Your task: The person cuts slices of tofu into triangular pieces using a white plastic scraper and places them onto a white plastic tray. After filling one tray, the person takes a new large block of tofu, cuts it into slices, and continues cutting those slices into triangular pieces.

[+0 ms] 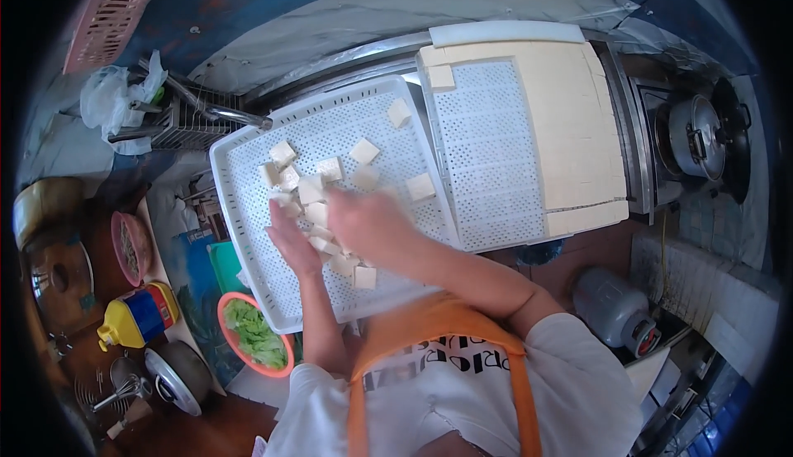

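Left hand (292, 244) open, right hand (365, 224) blurred, grip unclear; tofu cubes (316, 214) between; metal pipe (239, 116) overlaps white crate (330, 118)

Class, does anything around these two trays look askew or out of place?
Yes. Pale blocks lie jumbled in the left tray, which sits askew to the right tray. Among the right tray's close-packed blocks, a dark gap crosses the near end, wider than the other seams.

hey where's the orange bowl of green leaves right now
In the head view, the orange bowl is at lower left, right of the yellow jug and beside the near left corner of the white tray.
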Motion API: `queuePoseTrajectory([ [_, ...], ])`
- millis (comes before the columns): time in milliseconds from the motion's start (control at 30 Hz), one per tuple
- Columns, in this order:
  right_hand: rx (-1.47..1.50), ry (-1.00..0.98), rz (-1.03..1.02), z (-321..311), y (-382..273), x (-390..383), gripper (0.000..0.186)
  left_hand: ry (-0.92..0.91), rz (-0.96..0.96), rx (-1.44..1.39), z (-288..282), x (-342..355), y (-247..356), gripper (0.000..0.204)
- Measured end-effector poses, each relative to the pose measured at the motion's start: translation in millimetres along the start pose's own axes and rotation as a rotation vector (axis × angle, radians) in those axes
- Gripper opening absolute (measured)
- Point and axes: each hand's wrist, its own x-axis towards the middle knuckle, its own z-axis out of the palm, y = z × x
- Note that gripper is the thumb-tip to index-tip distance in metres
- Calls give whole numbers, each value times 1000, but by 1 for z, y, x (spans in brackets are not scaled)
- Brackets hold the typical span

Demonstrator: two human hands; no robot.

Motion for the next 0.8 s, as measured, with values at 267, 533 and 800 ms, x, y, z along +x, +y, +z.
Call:
queuePoseTrajectory([
  [267,1068,814,974,-73,142,-78,27,-309,342,479,92,53,14,48],
  [533,1195,1063,982,-54,204,-11,33,-595,460,629,282,148,-72,34],
  [800,1176,1000,912,-83,272,27,30,-419,551,578,309,134,-93,24],
])
